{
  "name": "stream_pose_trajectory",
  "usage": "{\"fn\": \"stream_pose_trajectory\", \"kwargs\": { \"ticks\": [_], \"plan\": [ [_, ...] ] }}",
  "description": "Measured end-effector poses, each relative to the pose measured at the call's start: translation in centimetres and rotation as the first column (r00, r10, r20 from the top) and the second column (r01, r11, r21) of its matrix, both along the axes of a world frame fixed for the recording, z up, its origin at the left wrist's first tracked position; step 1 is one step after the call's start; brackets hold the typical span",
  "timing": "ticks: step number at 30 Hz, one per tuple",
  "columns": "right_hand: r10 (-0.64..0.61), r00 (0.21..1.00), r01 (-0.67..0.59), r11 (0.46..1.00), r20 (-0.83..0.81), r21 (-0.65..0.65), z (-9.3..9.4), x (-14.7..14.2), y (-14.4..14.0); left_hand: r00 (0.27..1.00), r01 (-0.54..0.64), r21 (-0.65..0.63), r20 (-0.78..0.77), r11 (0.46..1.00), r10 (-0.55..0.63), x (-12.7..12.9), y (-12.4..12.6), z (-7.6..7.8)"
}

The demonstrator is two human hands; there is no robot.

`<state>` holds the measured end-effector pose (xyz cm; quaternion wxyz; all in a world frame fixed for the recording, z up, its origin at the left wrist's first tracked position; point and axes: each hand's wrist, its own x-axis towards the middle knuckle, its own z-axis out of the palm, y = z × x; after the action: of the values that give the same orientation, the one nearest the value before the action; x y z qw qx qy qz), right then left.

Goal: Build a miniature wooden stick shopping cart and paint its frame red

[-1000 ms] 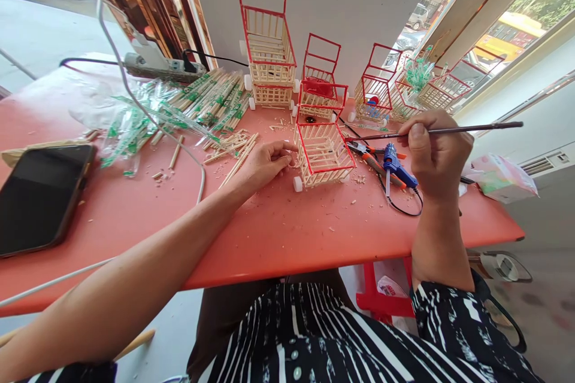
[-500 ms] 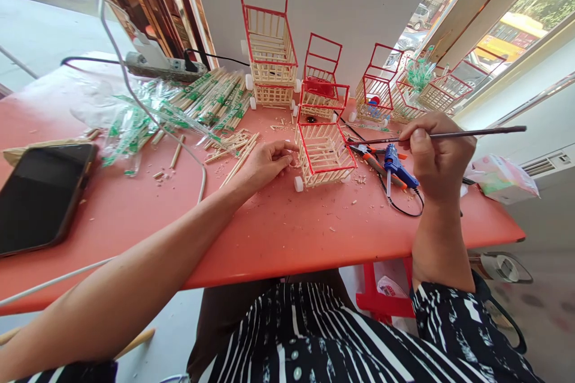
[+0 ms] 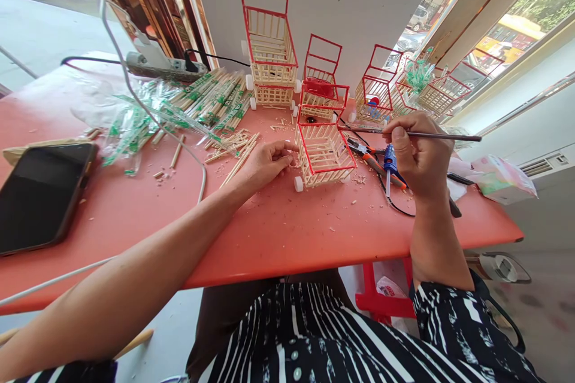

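Note:
A miniature shopping cart [image 3: 327, 152] of pale wooden sticks, with a red-painted rim and handle and white wheels, stands on the table in front of me. The fingertips of my left hand [image 3: 271, 161] grip its left side, fingers curled. Pinched in my right hand [image 3: 420, 152] is a thin dark paintbrush [image 3: 456, 136], held nearly level. Its tip points left and meets the cart's red rim at the back right corner, near the handle's foot. Under and beside my right hand lie a blue glue gun [image 3: 390, 158] and pliers with orange handles [image 3: 372, 163].
Several more stick carts, including a tall one [image 3: 272, 42], stand along the wall. Wrapped chopsticks [image 3: 215, 96], loose sticks [image 3: 238, 149] and scraps lie left of centre. A phone [image 3: 42, 191], a power strip [image 3: 166, 66] and a white cable [image 3: 202, 182] occupy the left side; a tissue pack [image 3: 503, 175] sits right.
My right hand has moved left with the paintbrush, and the brush tip has gone from the cart's right rim up to its back corner. My left hand and the cart have stayed put.

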<state>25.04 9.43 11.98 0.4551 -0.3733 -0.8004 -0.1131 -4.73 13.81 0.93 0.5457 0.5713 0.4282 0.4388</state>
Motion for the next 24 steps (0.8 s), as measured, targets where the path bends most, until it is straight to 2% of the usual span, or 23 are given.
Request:
{"fn": "stream_pose_trajectory", "kwargs": {
  "ticks": [8, 15, 21, 24],
  "plan": [
    [-0.010, 0.999, 0.010, 1.000, 0.036, -0.003, -0.31, 0.16, 0.39, 1.000, 0.014, 0.009, -0.010, 1.000, -0.014, -0.12, 0.02, 0.01],
    [-0.078, 0.995, 0.080, 0.996, 0.055, -0.034, -0.33, -0.08, 0.04, 1.000, 0.001, -0.001, -0.027, 1.000, -0.001, -0.04, -0.12, 0.12],
    [-0.082, 0.997, 0.082, 0.996, -0.004, -0.024, -0.24, -0.10, -0.01, 1.000, 0.003, -0.005, -0.030, 1.000, -0.003, -0.08, -0.12, 0.31],
    [-0.085, 0.996, 0.084, 0.994, -0.006, -0.064, -0.38, -0.05, 0.13, 1.000, 0.008, 0.001, -0.028, 1.000, -0.008, -0.07, -0.20, 0.49]
  ]
}}
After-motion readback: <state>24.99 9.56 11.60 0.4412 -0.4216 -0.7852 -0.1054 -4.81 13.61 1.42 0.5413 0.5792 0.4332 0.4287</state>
